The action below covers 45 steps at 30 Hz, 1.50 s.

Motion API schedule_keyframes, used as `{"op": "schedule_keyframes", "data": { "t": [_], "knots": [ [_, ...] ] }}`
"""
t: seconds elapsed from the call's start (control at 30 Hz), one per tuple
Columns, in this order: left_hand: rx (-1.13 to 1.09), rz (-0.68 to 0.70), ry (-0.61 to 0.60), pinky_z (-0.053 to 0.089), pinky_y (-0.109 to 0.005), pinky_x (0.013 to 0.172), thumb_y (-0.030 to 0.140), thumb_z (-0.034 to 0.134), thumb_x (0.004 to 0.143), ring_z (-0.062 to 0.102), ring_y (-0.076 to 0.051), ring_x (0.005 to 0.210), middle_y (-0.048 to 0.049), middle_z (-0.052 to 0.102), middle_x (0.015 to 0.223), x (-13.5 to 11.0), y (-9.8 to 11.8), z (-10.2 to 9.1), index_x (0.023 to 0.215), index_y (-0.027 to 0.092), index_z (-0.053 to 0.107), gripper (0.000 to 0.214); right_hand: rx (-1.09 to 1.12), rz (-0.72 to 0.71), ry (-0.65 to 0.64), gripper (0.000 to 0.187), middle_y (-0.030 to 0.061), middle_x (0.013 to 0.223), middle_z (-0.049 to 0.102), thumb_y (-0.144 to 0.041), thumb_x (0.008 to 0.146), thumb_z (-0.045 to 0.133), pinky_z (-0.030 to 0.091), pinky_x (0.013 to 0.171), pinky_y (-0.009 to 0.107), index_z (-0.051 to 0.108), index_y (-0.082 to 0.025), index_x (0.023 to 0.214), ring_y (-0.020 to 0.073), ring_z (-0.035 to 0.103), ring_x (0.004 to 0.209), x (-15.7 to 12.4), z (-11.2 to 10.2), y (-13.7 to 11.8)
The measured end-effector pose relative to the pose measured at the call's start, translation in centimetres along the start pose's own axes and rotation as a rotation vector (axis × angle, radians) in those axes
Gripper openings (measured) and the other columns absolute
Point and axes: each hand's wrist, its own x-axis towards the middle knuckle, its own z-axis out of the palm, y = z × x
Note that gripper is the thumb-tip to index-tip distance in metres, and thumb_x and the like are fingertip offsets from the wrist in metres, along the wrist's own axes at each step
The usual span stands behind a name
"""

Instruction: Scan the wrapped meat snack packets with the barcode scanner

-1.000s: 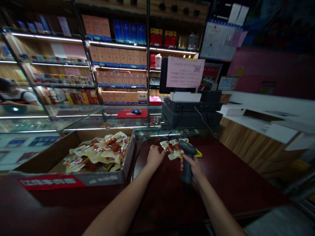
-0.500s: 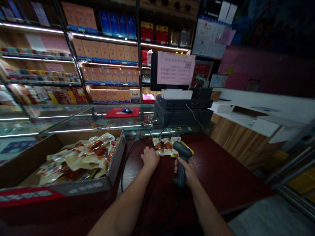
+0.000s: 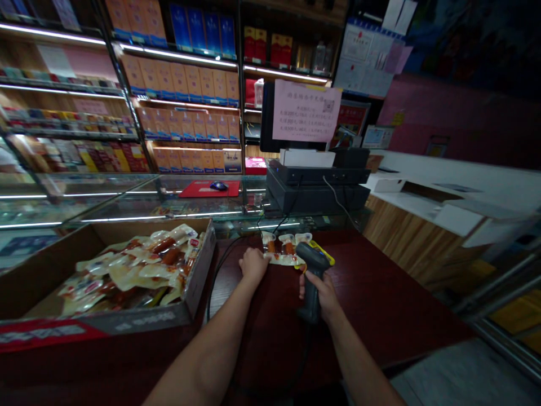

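My right hand [image 3: 320, 293] is wrapped round the grip of a dark barcode scanner [image 3: 311, 273], its head pointed at a few sealed sausage snack packets [image 3: 282, 248] lying on the dark red counter [image 3: 380, 299]. My left hand [image 3: 252, 263] rests on the counter with its fingers curled on the left edge of those packets. A yellow packet [image 3: 322, 255] shows under the scanner's head.
A cardboard box [image 3: 198, 285] full of similar snack packets stands at the left. A black cash register [image 3: 316, 189] with a pink paper notice is behind. The scanner's cable [image 3: 217, 265] runs across the counter. Glass display cases and lit shelves fill the back left.
Both hands stay on the packets and scanner, nudging slightly forward. The view has shifted a little as my head moved.
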Motion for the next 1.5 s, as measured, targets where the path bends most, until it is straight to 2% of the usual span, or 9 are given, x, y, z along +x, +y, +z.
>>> {"op": "schedule_keyframes", "data": {
  "t": [0.17,0.23,0.3,0.6,0.83,1.2,1.3,1.37,1.5],
  "knots": [
    [-0.985,-0.029,-0.042,0.046,-0.033,0.071,0.029,0.064,0.057,0.063,-0.022,0.085,-0.0076,0.067,0.084,1.1,-1.1,0.3,0.056,0.019,0.037,0.029,0.001,0.006,0.008,0.035,-0.0019,0.055,0.062,-0.038,0.061,0.076,0.049,0.037,0.024,0.063,-0.015,0.082,0.0124,0.056,0.039,-0.1,0.0,0.0],
    [-1.199,-0.077,-0.082,0.047,-0.032,0.067,0.03,0.067,0.053,0.064,-0.021,0.078,-0.0049,0.068,0.076,1.0,-1.0,0.1,0.059,0.019,0.037,0.032,-0.002,-0.001,0.011,0.034,-0.0017,0.055,0.062,-0.038,0.061,0.075,0.049,0.037,0.024,0.063,-0.015,0.082,0.0122,0.055,0.039,-0.1,0.1,0.0],
    [-1.286,-0.112,-0.095,0.047,-0.031,0.063,0.029,0.069,0.05,0.064,-0.019,0.069,-0.0026,0.067,0.07,0.7,-0.5,-0.2,0.06,0.019,0.038,0.034,-0.003,-0.01,0.005,0.033,-0.0016,0.054,0.062,-0.039,0.062,0.075,0.049,0.036,0.024,0.063,-0.015,0.082,0.0121,0.055,0.039,-0.1,0.1,0.1],
    [-1.407,-0.099,-0.123,0.048,-0.031,0.066,0.029,0.074,0.048,0.065,-0.019,0.075,-0.0037,0.069,0.078,0.1,0.2,-0.9,0.06,0.019,0.037,0.04,-0.007,-0.041,0.048,0.031,-0.0026,0.053,0.061,-0.039,0.062,0.074,0.049,0.036,0.024,0.062,-0.015,0.078,0.012,0.054,0.037,-0.1,0.1,0.0],
    [-1.371,-0.093,-0.121,0.049,-0.031,0.061,0.031,0.074,0.048,0.065,-0.019,0.07,-0.0052,0.069,0.08,0.1,-0.1,-0.6,0.061,0.018,0.038,0.041,0.006,-0.043,0.058,0.029,-0.0026,0.051,0.06,-0.039,0.062,0.074,0.048,0.035,0.024,0.061,-0.015,0.072,0.0116,0.053,0.037,0.0,0.0,0.1],
    [-1.417,-0.103,-0.095,0.048,-0.03,0.06,0.027,0.074,0.047,0.064,-0.019,0.068,-0.0035,0.068,0.073,-0.3,0.7,-1.6,0.059,0.018,0.039,0.038,0.041,-0.041,0.031,0.029,-0.0024,0.052,0.061,-0.038,0.062,0.074,0.048,0.036,0.024,0.061,-0.016,0.076,0.012,0.054,0.038,-0.1,0.2,-0.1],
    [-1.416,-0.106,-0.026,0.047,-0.029,0.061,0.028,0.073,0.047,0.064,-0.019,0.068,-0.0038,0.068,0.071,-0.2,1.6,-2.7,0.058,0.018,0.04,0.036,0.049,-0.031,0.015,0.027,-0.0022,0.052,0.061,-0.037,0.062,0.074,0.048,0.036,0.024,0.061,-0.016,0.074,0.0119,0.054,0.038,-0.3,0.6,-0.3],
    [-1.383,-0.115,0.048,0.046,-0.027,0.058,0.028,0.073,0.046,0.062,-0.017,0.061,-0.0004,0.064,0.062,-0.1,2.3,-4.0,0.058,0.018,0.041,0.036,0.046,0.004,0.007,0.026,-0.0019,0.053,0.061,-0.036,0.062,0.074,0.048,0.036,0.023,0.061,-0.016,0.072,0.0117,0.054,0.039,-0.6,1.2,-0.7],
    [-1.307,-0.085,0.2,0.043,-0.025,0.053,0.03,0.073,0.046,0.054,-0.012,0.049,0.0053,0.053,0.05,-0.3,2.7,-8.3,0.059,0.018,0.043,0.035,0.007,0.063,-0.043,0.026,-0.0018,0.054,0.062,-0.037,0.062,0.074,0.048,0.037,0.023,0.062,-0.017,0.072,0.0113,0.054,0.04,-1.3,3.3,-1.5]
  ]
}}
